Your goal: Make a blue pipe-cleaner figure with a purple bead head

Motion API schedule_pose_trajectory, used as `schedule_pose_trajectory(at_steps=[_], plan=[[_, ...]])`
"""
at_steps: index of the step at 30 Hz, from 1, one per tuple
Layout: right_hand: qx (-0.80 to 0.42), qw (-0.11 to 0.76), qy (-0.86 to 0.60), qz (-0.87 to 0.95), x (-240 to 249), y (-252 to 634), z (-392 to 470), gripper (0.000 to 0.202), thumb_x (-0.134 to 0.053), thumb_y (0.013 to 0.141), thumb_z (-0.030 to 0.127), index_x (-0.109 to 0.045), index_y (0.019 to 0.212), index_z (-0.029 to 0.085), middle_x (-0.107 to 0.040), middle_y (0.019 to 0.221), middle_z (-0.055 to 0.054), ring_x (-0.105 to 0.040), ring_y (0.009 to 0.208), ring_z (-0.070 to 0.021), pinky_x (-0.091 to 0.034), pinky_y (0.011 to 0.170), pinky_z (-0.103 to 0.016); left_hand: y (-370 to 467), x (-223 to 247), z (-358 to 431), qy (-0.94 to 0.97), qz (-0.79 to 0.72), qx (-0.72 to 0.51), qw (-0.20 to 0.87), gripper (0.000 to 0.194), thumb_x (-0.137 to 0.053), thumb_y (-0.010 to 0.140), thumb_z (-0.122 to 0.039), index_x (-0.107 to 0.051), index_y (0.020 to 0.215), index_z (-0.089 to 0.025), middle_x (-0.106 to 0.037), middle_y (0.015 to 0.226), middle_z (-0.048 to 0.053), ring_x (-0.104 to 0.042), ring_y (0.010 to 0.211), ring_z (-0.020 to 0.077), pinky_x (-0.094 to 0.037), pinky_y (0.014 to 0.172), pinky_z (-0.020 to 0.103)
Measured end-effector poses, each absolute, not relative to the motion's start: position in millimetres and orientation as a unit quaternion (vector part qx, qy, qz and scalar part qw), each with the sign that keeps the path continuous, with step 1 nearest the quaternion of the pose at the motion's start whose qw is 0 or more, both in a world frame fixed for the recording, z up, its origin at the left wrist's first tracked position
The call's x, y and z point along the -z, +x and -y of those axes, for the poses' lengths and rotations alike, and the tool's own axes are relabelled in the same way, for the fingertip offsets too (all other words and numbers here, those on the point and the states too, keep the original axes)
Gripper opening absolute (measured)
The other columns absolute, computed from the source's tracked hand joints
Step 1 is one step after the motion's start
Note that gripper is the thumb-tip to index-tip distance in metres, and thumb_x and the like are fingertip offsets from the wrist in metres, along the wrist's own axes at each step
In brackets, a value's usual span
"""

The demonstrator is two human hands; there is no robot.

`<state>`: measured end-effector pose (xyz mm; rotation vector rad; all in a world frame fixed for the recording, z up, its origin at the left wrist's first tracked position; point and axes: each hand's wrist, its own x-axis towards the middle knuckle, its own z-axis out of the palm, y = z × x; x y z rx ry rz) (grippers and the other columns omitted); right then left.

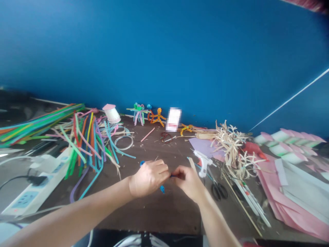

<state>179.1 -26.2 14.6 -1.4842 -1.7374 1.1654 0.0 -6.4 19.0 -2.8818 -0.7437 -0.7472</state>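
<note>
My left hand (154,176) is closed around a blue pipe-cleaner piece (161,189), mostly hidden by the fingers. Blue ends of it stick out above and below that hand. Just to its right, the thumb and fingers of my right hand (186,180) pinch a thin dark blue end of the same piece. Both hands hover close together over the front middle of the dark table (154,214). Near my right hand lie a white hot glue gun (204,163) and black-handled scissors (219,190).
Colourful pipe cleaners (87,137) lie in heaps at left, beside a power strip (36,187) with plugs. A tape roll (123,142) and orange pipe-cleaner figures (158,117) are farther back. Dried strips (228,144), pens (248,197) and pink paper (277,195) cover the right.
</note>
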Motion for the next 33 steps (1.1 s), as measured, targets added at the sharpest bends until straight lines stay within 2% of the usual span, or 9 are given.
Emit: schedule_pose_trajectory(at_steps=[9, 12, 17, 23, 28, 33], plan=[[-0.572, 0.308, -0.502, 0.571, -3, 179, 21, 0.013, -0.061, 0.065, 0.023, -0.053, 0.060, 0.015, -0.044, 0.052, 0.006, -0.036, 0.049, -0.0061, -0.026, 0.047, -0.019, -8, -24, 2, -0.966, 0.159, 0.194, 0.056, 0.022, -0.037, 0.084, -0.013, -0.055, 0.071, -0.014, -0.054, 0.067, 0.003, -0.045, 0.066, 0.0140, -0.035, 0.060, 0.026], [-0.572, 0.311, -0.496, 0.575, -3, 179, 22, 0.012, -0.061, 0.066, 0.023, -0.054, 0.062, 0.015, -0.046, 0.055, 0.005, -0.039, 0.052, -0.0070, -0.029, 0.050, -0.019, -6, -23, -1, -0.958, 0.203, 0.202, 0.001, 0.022, -0.040, 0.084, -0.018, -0.057, 0.072, -0.015, -0.056, 0.068, 0.002, -0.048, 0.066, 0.0135, -0.037, 0.060, 0.025], [-0.512, 0.331, -0.516, 0.602, -6, 179, 25, 0.017, -0.060, 0.065, 0.020, -0.058, 0.081, 0.016, -0.054, 0.067, 0.003, -0.048, 0.061, -0.0106, -0.036, 0.057, -0.021, -1, -19, -7, -0.890, 0.353, 0.246, -0.151, 0.008, -0.054, 0.076, -0.021, -0.061, 0.076, -0.019, -0.060, 0.070, -0.001, -0.054, 0.068, 0.0113, -0.039, 0.062, 0.021], [-0.439, 0.356, -0.549, 0.616, -5, 174, 27, 0.004, -0.054, 0.067, 0.018, -0.056, 0.067, 0.016, -0.051, 0.057, 0.004, -0.044, 0.053, -0.0095, -0.034, 0.049, -0.020, 4, -21, -6, -0.861, 0.385, 0.245, -0.226, 0.006, -0.057, 0.070, -0.017, -0.063, 0.072, -0.019, -0.061, 0.068, -0.002, -0.056, 0.064, 0.0109, -0.038, 0.057, 0.019], [-0.443, 0.392, -0.549, 0.591, -1, 168, 29, 0.005, -0.052, 0.068, 0.020, -0.053, 0.066, 0.017, -0.046, 0.054, 0.004, -0.040, 0.050, -0.0087, -0.031, 0.046, -0.020, 6, -20, -3, -0.856, 0.394, 0.256, -0.215, 0.005, -0.057, 0.069, -0.015, -0.061, 0.069, -0.018, -0.060, 0.067, -0.002, -0.055, 0.064, 0.0109, -0.038, 0.057, 0.019], [-0.462, 0.416, -0.553, 0.555, 2, 163, 32, 0.008, -0.052, 0.070, 0.023, -0.051, 0.065, 0.017, -0.040, 0.052, 0.006, -0.034, 0.047, -0.0074, -0.026, 0.044, -0.019, 8, -18, -1, -0.870, 0.384, 0.272, -0.146, 0.005, -0.055, 0.072, -0.017, -0.060, 0.071, -0.018, -0.060, 0.067, -0.001, -0.053, 0.066, 0.0123, -0.038, 0.059, 0.021]])
